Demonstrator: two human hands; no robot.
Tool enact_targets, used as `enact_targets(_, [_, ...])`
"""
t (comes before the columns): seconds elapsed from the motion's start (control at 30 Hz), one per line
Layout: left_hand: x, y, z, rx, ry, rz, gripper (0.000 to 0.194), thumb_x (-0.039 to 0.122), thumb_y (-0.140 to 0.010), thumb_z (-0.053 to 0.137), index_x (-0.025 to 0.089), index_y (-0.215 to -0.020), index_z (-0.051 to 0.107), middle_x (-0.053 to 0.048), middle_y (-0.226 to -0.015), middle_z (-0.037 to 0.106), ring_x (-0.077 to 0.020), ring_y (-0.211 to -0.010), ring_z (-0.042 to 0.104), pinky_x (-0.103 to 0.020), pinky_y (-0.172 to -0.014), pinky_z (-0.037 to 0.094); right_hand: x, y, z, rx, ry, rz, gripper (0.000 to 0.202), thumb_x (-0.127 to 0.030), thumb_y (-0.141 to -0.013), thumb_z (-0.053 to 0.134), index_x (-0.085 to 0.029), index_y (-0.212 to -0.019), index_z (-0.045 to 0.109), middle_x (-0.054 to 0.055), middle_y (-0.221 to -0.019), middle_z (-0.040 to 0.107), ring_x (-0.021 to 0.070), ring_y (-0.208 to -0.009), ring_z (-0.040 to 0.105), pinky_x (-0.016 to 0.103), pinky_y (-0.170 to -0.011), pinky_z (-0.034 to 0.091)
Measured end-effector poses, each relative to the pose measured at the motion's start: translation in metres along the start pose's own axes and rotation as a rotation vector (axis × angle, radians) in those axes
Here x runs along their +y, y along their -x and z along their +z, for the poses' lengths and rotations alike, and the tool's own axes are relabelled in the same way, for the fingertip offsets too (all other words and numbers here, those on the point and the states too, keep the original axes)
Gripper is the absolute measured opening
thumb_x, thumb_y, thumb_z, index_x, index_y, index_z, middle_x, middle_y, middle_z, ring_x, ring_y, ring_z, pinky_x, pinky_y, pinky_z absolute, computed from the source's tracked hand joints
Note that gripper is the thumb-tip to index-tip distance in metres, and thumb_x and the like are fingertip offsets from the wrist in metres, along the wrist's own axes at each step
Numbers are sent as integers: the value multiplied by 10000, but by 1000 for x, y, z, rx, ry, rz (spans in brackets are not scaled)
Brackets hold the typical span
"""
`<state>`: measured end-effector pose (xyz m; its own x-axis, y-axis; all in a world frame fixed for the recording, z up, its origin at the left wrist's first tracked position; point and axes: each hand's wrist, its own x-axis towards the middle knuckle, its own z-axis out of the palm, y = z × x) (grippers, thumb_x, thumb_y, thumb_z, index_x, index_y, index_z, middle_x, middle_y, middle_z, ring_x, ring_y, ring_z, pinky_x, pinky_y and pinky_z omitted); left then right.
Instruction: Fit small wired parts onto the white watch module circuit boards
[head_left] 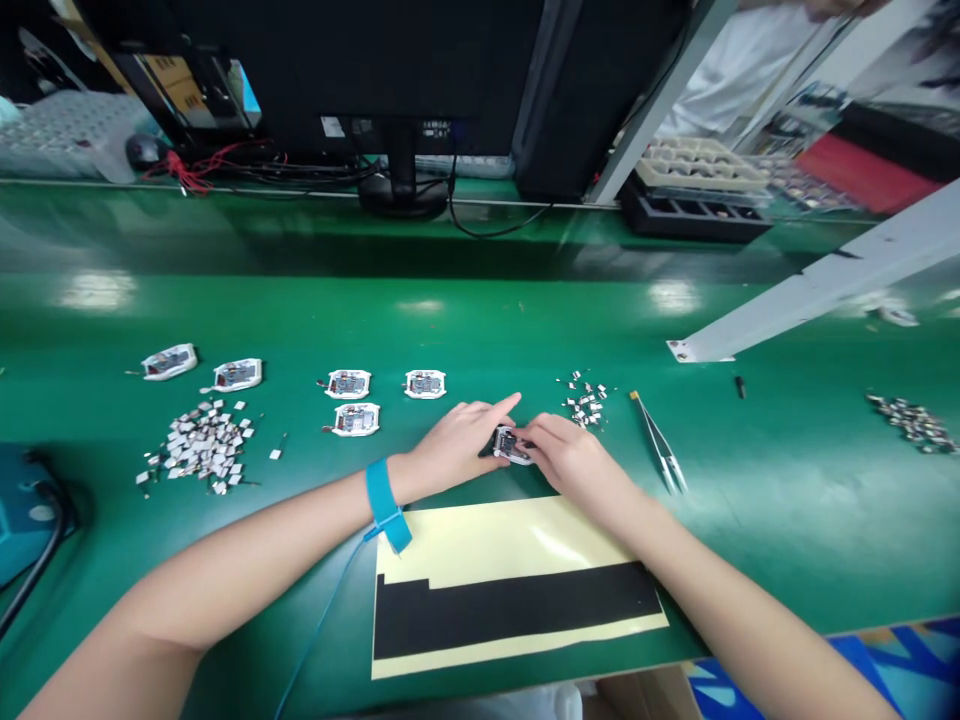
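Observation:
My left hand [465, 440] grips a small white device housing [513, 446] with dark electronics inside, its thumb and fingers around the left side. The fingers of my right hand [574, 455] are pinched together over the right part of that housing; anything between them is hidden. A blue wrist strap [384, 500] with a cord circles my left wrist. Just beyond my right hand lies a pile of small wired parts [587, 402]. Tweezers [658, 443] rest to the right of it. Similar housings, such as one white housing [425, 384], lie left of my hands.
A yellow sheet with a black strip [517, 608] lies below my hands. Left is a heap of small white wired parts [206, 447]; far right, a pile of small metallic parts [911, 423]. A slanted white post [817, 275] meets the green bench. A monitor stand [403, 185] is behind.

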<state>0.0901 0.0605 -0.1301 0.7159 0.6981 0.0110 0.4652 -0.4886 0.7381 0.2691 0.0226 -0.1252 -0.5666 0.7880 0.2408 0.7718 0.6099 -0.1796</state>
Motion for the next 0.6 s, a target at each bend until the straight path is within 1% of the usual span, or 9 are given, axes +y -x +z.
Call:
enact_targets(0.07, [0,-1,3,36,27,-9,682,193,-707,617,160,-1300,281,-107,-1130,560,-254,-1076,484,-432,-901,397,-3,-1,0,11,100,-23,163,-50,-808,428,-77,-795,588,95,-749,550,189,-697,518,304,-595,462])
enact_targets(0.13, [0,-1,3,59,76,-7,701,135,-682,610,150,-1296,273,-106,-1115,566,-227,-1006,541,-398,-863,442,-7,-3,-3,26,183,-54,193,-25,-803,401,-70,-779,587,113,-765,549,207,-717,509,313,-588,450])
enact_targets(0.23, [3,2,-1,87,169,23,720,85,-654,590,161,-1287,257,-73,-1085,582,-151,-873,602,-307,-806,489,-11,-7,-11,56,260,-112,223,-15,-808,374,-73,-785,588,112,-763,551,199,-709,494,306,-584,430])
enact_targets(0.3, [7,4,-5,102,218,52,713,79,-643,588,159,-1273,262,-61,-1068,590,-120,-836,612,-261,-783,498,-11,-8,-17,91,282,-148,209,-39,-818,386,-81,-797,589,102,-755,553,187,-692,482,295,-575,412])
enact_targets(0.37, [11,6,-10,116,254,79,714,76,-633,587,149,-1266,264,-65,-1061,592,-114,-830,614,-246,-775,499,-11,-9,-22,133,287,-180,177,-78,-828,414,-92,-799,588,85,-747,556,171,-676,471,281,-565,393])
enact_targets(0.43, [15,7,-14,119,278,84,725,73,-617,588,146,-1263,268,-64,-1048,597,-122,-831,613,-254,-775,496,-10,-9,-25,171,282,-205,163,-108,-833,435,-111,-761,582,62,-719,551,151,-645,454,267,-550,372])
enact_targets(0.6, [22,9,-20,77,249,69,754,72,-588,571,148,-1272,262,-51,-1008,621,-136,-804,611,-261,-761,488,-13,-11,-23,267,250,-184,236,-151,-844,434,-138,-634,540,33,-631,506,127,-589,414,254,-533,342])
